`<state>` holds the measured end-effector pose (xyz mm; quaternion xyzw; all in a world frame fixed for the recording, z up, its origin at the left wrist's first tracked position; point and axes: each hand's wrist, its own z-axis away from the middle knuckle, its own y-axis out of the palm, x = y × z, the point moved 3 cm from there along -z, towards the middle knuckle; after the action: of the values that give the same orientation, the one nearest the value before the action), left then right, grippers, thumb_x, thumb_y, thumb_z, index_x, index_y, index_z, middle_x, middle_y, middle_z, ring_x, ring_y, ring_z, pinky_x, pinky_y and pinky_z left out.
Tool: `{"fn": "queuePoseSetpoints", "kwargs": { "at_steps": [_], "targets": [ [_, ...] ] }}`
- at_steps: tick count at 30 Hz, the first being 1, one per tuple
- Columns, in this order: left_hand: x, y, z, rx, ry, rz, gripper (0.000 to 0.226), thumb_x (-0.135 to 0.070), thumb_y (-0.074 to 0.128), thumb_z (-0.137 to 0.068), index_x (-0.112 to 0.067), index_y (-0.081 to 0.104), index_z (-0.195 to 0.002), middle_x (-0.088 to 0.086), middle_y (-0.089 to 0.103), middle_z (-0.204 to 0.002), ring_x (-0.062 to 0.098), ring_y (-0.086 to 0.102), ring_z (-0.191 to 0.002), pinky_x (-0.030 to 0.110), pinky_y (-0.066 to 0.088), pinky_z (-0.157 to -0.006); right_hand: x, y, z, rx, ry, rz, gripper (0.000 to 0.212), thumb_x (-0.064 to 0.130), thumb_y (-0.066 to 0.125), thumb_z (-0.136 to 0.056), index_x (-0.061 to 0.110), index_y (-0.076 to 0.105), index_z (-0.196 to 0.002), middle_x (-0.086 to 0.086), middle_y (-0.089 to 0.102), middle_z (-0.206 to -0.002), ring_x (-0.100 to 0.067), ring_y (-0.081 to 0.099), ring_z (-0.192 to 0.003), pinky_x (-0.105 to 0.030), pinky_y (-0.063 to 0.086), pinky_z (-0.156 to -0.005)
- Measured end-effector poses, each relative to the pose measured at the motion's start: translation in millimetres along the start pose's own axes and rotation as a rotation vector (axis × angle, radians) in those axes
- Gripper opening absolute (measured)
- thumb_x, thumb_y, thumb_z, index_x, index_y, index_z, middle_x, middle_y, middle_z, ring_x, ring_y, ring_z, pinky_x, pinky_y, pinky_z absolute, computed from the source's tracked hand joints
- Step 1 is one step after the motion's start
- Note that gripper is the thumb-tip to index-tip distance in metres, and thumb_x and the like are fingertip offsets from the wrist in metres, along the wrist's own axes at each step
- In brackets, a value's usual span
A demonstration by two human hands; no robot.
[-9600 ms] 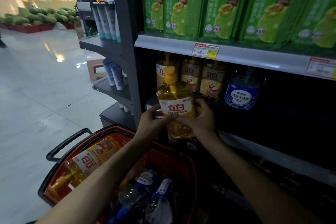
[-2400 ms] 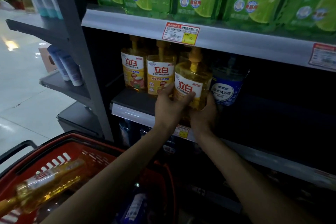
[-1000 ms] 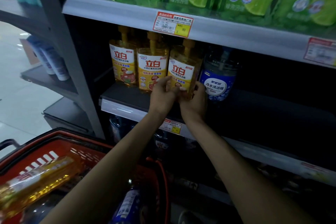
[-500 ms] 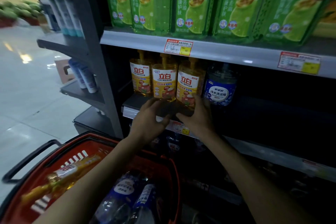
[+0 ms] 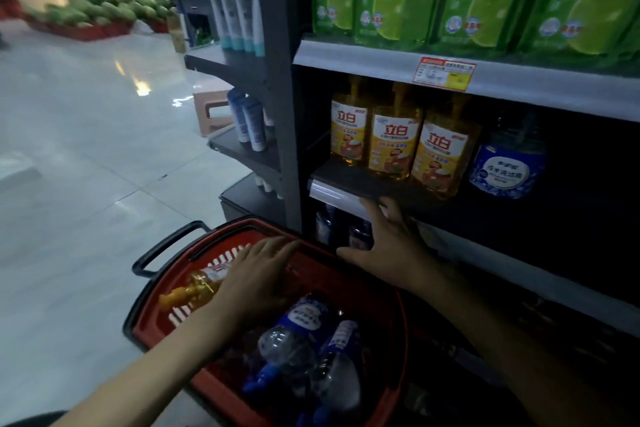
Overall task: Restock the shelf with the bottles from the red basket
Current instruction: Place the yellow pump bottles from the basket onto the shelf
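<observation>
On my feed I see the left hand and the right hand, both bare. The left forearm and the right forearm are uncovered right down to the lower edge of view. A dark patch in the bottom left corner is too dim for me to identify.
</observation>
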<state>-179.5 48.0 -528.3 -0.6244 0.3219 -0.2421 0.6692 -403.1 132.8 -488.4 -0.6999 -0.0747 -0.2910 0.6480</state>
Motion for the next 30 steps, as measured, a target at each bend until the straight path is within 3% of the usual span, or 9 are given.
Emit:
{"fn": "queuePoseSetpoints", "kwargs": {
  "at_steps": [4,7,10,17,25,30],
  "targets": [
    [24.6,24.4,22.3,0.074,-0.017,-0.074,0.102,-0.078,0.021,-0.071,-0.03,0.024,-0.162,0.005,0.032,-0.165,0.029,0.031,-0.151,0.049,0.023,-0.124,14.8,39.5,12.5,0.172,-0.074,0.234,0.099,0.063,0.064,-0.085,0.034,0.005,-0.159,-0.005,-0.001,-0.166,-0.034,0.001,-0.154,-0.056,0.019,-0.123],
    [47.7,42.5,32.1,0.046,-0.03,-0.183,0.087,-0.071,0.037,-0.086,-0.025,0.032,-0.16,0.01,0.037,-0.162,0.036,0.038,-0.148,0.058,0.03,-0.119,19.7,63.7,22.7,0.306,-0.122,0.353,0.092,0.056,0.063,-0.091,0.029,0.006,-0.159,-0.012,-0.002,-0.166,-0.038,-0.002,-0.154,-0.053,0.01,-0.123],
    [64.4,55.1,31.2,0.1,-0.073,-0.303,0.081,-0.05,0.06,-0.094,-0.022,0.025,-0.162,0.017,0.034,-0.162,0.038,0.033,-0.149,0.057,0.025,-0.121,23.9,85.2,27.7,0.365,-0.199,0.443,0.091,0.053,0.062,-0.092,0.025,0.007,-0.159,-0.015,0.002,-0.165,-0.038,0.002,-0.153,-0.052,0.007,-0.125],
    [93.3,74.0,14.8,0.157,-0.134,-0.5,0.094,-0.057,0.059,-0.094,-0.018,0.008,-0.163,0.024,0.023,-0.164,0.042,0.029,-0.149,0.062,0.031,-0.116,38.1,112.5,35.4,0.439,-0.31,0.545,0.092,0.053,0.061,-0.093,0.022,0.005,-0.16,-0.018,0.005,-0.165,-0.039,0.004,-0.153,-0.054,0.005,-0.125],
    [110.2,81.5,-2.5,0.176,-0.245,-0.442,0.09,-0.05,0.065,-0.093,-0.017,0.014,-0.159,0.023,0.047,-0.146,0.04,0.056,-0.122,0.052,0.052,-0.093,33.6,120.5,35.4,0.479,-0.314,0.576,0.092,0.054,0.059,-0.094,0.021,0.004,-0.16,-0.018,0.006,-0.165,-0.038,0.003,-0.154,-0.055,0.005,-0.125],
    [107.1,85.6,-17.9,0.274,-0.339,-0.374,0.097,-0.042,0.069,-0.093,-0.008,0.008,-0.16,0.028,0.052,-0.136,0.046,0.057,-0.116,0.062,0.049,-0.092,25.6,119.8,37.2,0.487,-0.313,0.586,0.091,0.053,0.06,-0.094,0.022,0.005,-0.16,-0.016,0.012,-0.163,-0.036,0.009,-0.153,-0.054,0.009,-0.125]
  ]
}}
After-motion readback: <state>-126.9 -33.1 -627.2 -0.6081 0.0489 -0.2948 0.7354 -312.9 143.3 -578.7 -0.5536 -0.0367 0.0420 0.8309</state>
